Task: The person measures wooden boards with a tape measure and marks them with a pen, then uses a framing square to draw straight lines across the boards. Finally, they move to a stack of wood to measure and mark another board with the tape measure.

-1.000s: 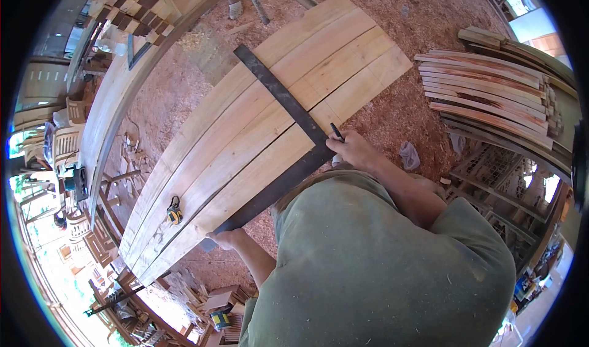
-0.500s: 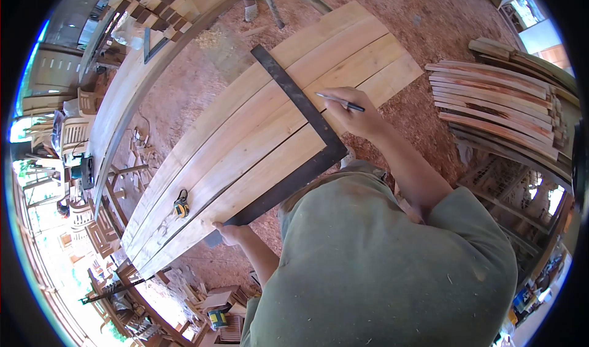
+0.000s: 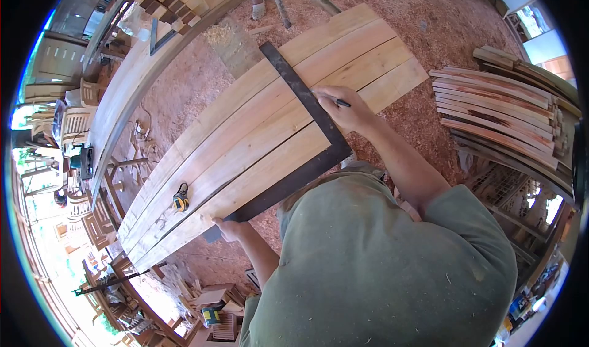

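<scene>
A dark L-shaped carpenter's square (image 3: pixel 300 175) lies over a panel of several long boards (image 3: pixel 202 157). One leg runs along the panel's near edge and the other crosses the boards. My left hand (image 3: pixel 232 230) is closed around the near-edge leg by its left end, with the thumb up by the board edge. In my right hand (image 3: pixel 345 109) is a dark pen (image 3: pixel 343 103), its tip hidden behind the fingers. That hand rests close beside the crossing leg. A yellow and black tape measure (image 3: pixel 180 198) sits on the boards toward the left.
A stack of reddish curved planks (image 3: pixel 497 111) stands on the right. At the upper left is a long wooden workbench (image 3: pixel 132 89) with a block-patterned board (image 3: pixel 165 3) and a smaller square (image 3: pixel 161 37). Wooden chairs (image 3: pixel 76 124) crowd the left. Sawdust covers the floor (image 3: pixel 429 22).
My right hand has moved left, closer to the square's crossing leg, and the pen has turned so its tip is hidden. My left hand stays on the square. The view has shifted slightly.
</scene>
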A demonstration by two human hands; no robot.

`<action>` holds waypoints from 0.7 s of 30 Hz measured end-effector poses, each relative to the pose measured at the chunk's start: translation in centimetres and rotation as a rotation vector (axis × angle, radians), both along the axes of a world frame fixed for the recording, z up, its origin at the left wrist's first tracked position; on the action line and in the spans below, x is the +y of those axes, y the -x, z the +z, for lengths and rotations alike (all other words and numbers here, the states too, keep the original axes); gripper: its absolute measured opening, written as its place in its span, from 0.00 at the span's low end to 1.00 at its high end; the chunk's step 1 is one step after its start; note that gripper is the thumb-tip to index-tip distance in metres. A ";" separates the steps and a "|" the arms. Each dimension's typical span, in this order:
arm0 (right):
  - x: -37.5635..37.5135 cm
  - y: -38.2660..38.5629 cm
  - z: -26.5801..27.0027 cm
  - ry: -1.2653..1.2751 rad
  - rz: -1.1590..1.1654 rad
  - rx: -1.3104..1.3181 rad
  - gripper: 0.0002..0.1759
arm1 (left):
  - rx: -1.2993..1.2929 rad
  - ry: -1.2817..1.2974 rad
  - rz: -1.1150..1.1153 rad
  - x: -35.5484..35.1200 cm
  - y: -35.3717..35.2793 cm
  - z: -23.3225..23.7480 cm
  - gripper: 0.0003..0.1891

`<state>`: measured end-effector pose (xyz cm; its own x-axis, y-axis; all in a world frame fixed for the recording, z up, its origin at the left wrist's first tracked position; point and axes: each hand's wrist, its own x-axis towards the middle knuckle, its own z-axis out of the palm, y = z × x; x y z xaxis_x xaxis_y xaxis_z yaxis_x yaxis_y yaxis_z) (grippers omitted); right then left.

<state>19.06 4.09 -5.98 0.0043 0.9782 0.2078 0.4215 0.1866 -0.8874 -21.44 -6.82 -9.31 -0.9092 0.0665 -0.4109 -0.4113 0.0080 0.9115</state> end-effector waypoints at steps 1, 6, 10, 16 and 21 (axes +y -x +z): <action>-0.1 -0.3 0.9 0.000 0.001 -0.001 0.15 | 0.005 0.004 -0.004 0.0 -0.1 0.1 0.30; 0.4 -0.9 2.9 0.277 0.029 -0.126 0.16 | 0.002 0.009 -0.007 0.0 0.4 -0.6 0.30; 0.8 0.2 0.0 -0.039 -0.057 -0.037 0.15 | -0.007 0.017 0.001 0.2 -0.4 0.7 0.29; -2.0 -1.0 1.7 0.047 0.049 -0.113 0.14 | 0.016 0.042 0.000 0.0 -0.6 0.8 0.28; -7.2 -2.7 4.6 0.158 0.198 -0.292 0.11 | 0.004 0.019 0.017 0.3 -1.0 1.3 0.28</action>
